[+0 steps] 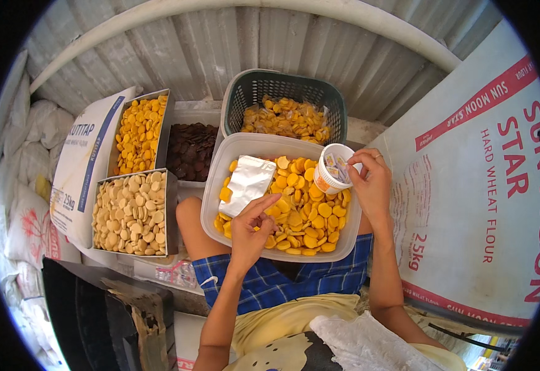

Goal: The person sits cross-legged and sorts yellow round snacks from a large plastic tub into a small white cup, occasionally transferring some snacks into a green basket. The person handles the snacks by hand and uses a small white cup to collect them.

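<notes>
A translucent plastic tub (212, 153) of round yellow biscuits (316, 227) rests on the person's lap. Stacked silver foil pouches (250, 178) lie on the biscuits at the left. My left hand (253, 225) is over the pouches' lower right and the biscuits, index finger stretched out and thumb apart; whether anything small is under the fingers is hidden. A white paper cup (329, 178) with small printed sachets (336, 166) stands tilted in the tub's upper right. My right hand (372, 178) is at the cup's right rim, thumb and index finger pinched at a sachet.
Behind the tub is a dark green basket (286, 81) of bagged yellow biscuits. To the left are boxes of yellow (141, 132) and pale biscuits (131, 213), a tray of dark brown discs (193, 150) and a flour sack (82, 162). A large flour sack (465, 185) stands at the right.
</notes>
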Tool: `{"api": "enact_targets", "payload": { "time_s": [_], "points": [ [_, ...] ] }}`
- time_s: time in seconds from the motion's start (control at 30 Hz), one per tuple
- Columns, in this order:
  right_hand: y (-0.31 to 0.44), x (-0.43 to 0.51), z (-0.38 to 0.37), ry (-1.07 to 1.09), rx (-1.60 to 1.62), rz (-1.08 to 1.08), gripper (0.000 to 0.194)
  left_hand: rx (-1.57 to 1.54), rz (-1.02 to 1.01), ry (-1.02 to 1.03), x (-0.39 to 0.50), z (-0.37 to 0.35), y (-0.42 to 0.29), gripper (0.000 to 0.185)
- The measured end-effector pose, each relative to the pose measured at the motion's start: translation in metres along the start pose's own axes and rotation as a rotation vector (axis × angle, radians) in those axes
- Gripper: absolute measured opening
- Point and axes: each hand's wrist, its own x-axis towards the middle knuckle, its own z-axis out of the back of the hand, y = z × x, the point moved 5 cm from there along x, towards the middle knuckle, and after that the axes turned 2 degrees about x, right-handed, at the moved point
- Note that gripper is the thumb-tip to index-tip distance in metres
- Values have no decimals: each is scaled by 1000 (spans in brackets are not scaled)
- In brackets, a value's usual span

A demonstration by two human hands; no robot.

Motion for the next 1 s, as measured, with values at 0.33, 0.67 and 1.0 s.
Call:
{"api": "enact_targets", "payload": {
  "time_s": [0.33, 0.67, 1.0],
  "points": [
    [62, -54, -69, 496, 266, 295, 14, -48, 1, 10, 0, 1, 3, 51],
    [74, -36, -51, 408, 41, 556, 15, 281, -276, -161, 13, 7, -73, 43],
    [81, -34, -48, 454, 277, 257, 22, 494, -546, -163, 11, -10, -93, 48]
  ]
}}
